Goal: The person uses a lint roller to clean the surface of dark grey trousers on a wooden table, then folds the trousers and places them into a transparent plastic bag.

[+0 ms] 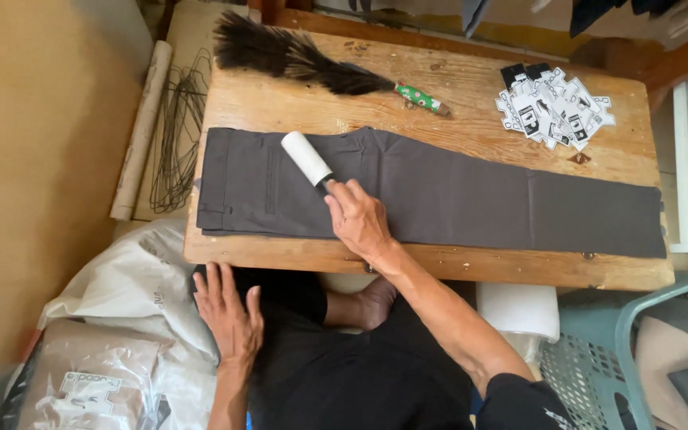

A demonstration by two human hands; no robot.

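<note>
Head view, looking down on a wooden worktop.

Trousers: dark grey, folded lengthwise, laid flat across the worktop; waistband end toward the left edge, leg ends reaching the right edge.

Right hand: closed around the dark handle of a lint roller. The white roll rests on the fabric near the waistband, angled up and to the left.

Left hand: off the worktop, fingers spread, palm down on the person's own knee; it grips nothing.

Step in hand (judgement): rolling lint off the upper part of the trousers. The roller sits close to the waistband, so most of the leg length to the right appears not yet covered.

Next move (judgement): would call for steady pressure and overlapping strokes along the cloth, working toward the leg ends. The fabric is held by nothing but its own weight, so a pass may drag or wrinkle it; the free hand could pin the cloth.

Also present: a feather duster with a green patterned handle at the far edge; a heap of black-and-white paper tags at the far right; wire coils and a cardboard tube on the floor at left; plastic bags at lower left; a teal basket at lower right.
</note>
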